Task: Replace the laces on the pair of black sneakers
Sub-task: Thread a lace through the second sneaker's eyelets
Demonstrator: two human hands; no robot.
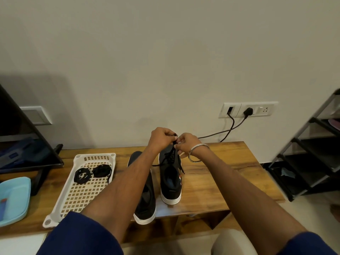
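both hands [172, 139] pinch the lace [172, 153] above the right sneaker [170, 181], toe facing the wall.

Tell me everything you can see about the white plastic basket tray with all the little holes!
The white plastic basket tray is a shallow rectangle with rounded corners, a raised rim and a floor of small square holes. It lies flat on the brown wooden table, left of the two black sneakers, its long side running away from the person. Two coiled bundles of black shoelaces rest in its far half. The near corner is partly hidden by a blue sleeve. No hand touches it.
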